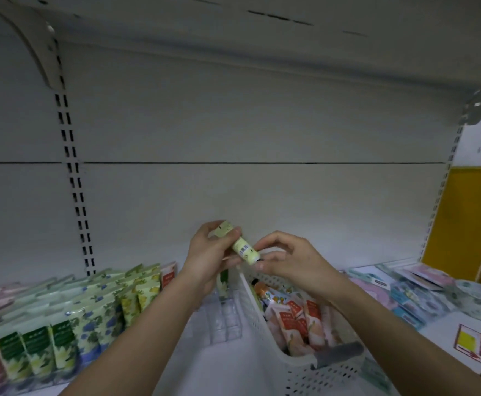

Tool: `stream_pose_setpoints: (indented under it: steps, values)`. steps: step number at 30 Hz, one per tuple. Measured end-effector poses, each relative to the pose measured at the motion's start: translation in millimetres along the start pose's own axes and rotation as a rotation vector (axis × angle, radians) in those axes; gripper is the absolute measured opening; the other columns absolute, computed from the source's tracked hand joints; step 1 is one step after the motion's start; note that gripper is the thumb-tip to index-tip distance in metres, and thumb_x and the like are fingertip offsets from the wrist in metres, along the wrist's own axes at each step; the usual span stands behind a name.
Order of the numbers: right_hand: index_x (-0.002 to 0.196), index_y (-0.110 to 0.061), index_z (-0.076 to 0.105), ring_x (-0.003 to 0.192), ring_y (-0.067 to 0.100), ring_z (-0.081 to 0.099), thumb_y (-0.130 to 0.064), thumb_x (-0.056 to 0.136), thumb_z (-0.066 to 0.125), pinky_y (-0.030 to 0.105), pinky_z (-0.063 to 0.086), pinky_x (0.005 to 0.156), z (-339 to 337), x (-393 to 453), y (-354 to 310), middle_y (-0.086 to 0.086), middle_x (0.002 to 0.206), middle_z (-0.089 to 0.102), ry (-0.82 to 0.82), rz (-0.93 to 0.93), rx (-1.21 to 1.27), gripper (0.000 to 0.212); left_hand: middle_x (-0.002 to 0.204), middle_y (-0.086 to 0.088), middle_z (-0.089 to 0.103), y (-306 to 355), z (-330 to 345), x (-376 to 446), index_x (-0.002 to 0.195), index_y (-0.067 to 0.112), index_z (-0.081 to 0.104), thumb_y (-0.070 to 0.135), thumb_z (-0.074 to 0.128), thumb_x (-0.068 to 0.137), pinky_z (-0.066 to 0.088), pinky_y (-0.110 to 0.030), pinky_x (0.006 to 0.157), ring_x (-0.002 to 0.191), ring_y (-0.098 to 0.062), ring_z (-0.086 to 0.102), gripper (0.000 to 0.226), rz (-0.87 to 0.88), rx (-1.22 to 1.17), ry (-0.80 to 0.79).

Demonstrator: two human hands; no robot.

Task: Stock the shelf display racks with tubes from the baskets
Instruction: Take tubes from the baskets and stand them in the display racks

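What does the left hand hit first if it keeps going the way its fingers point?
Probably the shelf's white back panel. The left hand holds the yellow-green tube pointing up and away; nothing shows between, though depth is unclear.

Perforated plastic basket [305, 364], seemingly matt

Both bare forearms are raised forward and angled inward, so that the hands are brought close together at mid-height. The left hand [209, 254] is curled, thumb uppermost, around a tube [240, 244]. The tube's lower end is pinched by the bent fingertips of the right hand [286, 260].
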State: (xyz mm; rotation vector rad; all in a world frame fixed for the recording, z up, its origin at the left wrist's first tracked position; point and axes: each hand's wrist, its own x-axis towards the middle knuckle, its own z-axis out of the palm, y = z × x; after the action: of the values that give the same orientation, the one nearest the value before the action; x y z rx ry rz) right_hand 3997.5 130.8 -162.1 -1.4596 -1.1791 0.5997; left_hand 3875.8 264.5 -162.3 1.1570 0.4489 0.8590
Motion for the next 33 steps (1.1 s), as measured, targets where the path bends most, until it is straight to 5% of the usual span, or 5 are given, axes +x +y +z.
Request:
stream_pose_setpoints:
  steps: [3, 7, 15, 27, 33]
  values:
    - [0.095, 0.002, 0.067, 0.076, 0.024, 0.072, 0.0, 0.091, 0.064, 0.029, 0.059, 0.069, 8, 12, 5, 0.015, 0.088, 0.072, 0.042, 0.154, 0.154, 0.005, 0.106, -0.013, 0.072, 3, -13, 0, 0.122, 0.015, 0.051, 0.006, 0.069, 0.087, 0.057, -0.031, 0.06, 0.083, -0.029, 0.071, 0.041, 0.077, 0.038, -0.012]
    - [0.082, 0.003, 0.068, 0.054, 0.018, 0.061, 0.005, 0.087, 0.061, 0.026, 0.051, 0.054, 15, 25, 21, 0.016, 0.07, 0.066, 0.021, 0.35, -0.323, 0.009, 0.105, -0.001, 0.074, 6, -28, -4, 0.123, 0.02, 0.046, 0.005, 0.066, 0.089, 0.057, -0.03, 0.059, 0.082, -0.029, 0.073, 0.042, 0.127, 0.073, -0.055]
    - [0.093, 0.011, 0.07, 0.077, 0.027, 0.065, -0.011, 0.076, 0.073, 0.041, 0.055, 0.088, 29, 33, 30, 0.024, 0.097, 0.072, -0.161, 0.468, -0.71, 0.028, 0.118, -0.006, 0.067, 4, -42, -8, 0.136, 0.023, 0.046, 0.006, 0.06, 0.093, 0.058, -0.032, 0.071, 0.092, -0.033, 0.072, 0.048, 0.136, 0.005, -0.134]
    - [0.103, -0.004, 0.067, 0.066, 0.019, 0.065, -0.002, 0.089, 0.059, 0.028, 0.048, 0.053, 1, 26, 2, 0.012, 0.081, 0.068, -0.008, 0.369, 0.035, 0.016, 0.115, -0.016, 0.069, 22, -45, -21, 0.134, 0.011, 0.046, 0.003, 0.037, 0.099, 0.057, -0.032, 0.06, 0.073, -0.029, 0.067, 0.037, 0.035, -0.232, -0.171]
    - [0.102, -0.009, 0.07, 0.075, 0.016, 0.067, -0.023, 0.098, 0.055, 0.032, 0.056, 0.063, 17, 18, -28, 0.008, 0.089, 0.071, -0.106, 0.19, 0.359, 0.02, 0.105, -0.016, 0.072, 33, -45, -32, 0.124, 0.003, 0.045, 0.023, 0.038, 0.103, 0.039, -0.022, 0.042, 0.05, -0.015, 0.048, 0.029, 0.066, -0.15, -0.161]
